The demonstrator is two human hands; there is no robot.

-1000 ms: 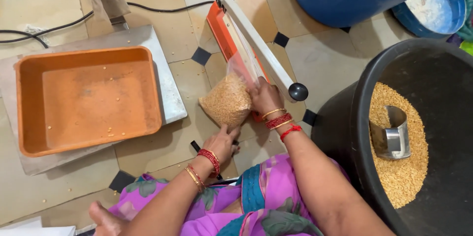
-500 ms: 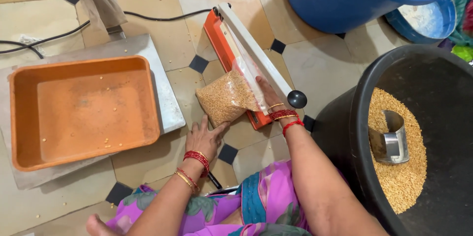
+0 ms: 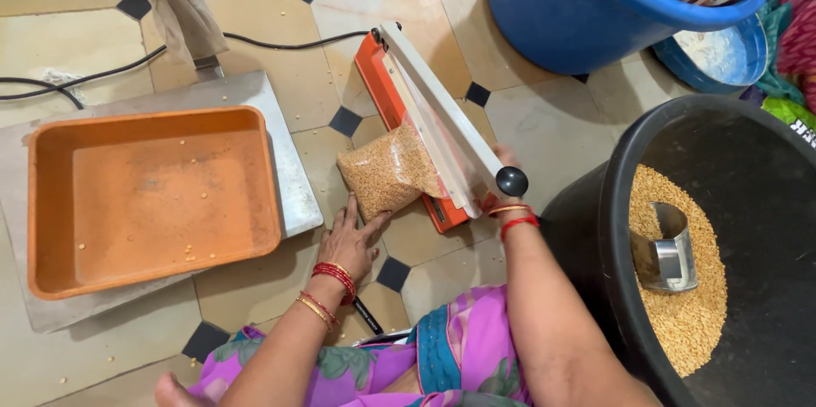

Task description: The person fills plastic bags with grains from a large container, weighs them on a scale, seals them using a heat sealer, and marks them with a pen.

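I see the clear bag of yellow grain [image 3: 389, 171], plump, its mouth lying under the sealer arm [image 3: 442, 110] at centre. Left hand [image 3: 348, 241] flat, fingers spread, touching the bag's 7 o'clock corner. Right hand [image 3: 503, 195] mostly hidden behind the arm's knob; grip unreadable.

My left hand [image 3: 350, 240] flat on tiled floor [image 3: 544, 127], fingertips touching bottom edge of clear plastic pouch of yellow split lentils [image 3: 389, 171]. Pouch mouth under white arm of orange impulse heat sealer [image 3: 425, 118]. My right hand [image 3: 503, 190] on arm near black knob [image 3: 512, 180], mostly hidden. Orange plastic tray [image 3: 144, 195] on steel scale platform [image 3: 293, 186] to left. Black tub of lentils [image 3: 765, 178] with steel scoop [image 3: 667, 250] to right.
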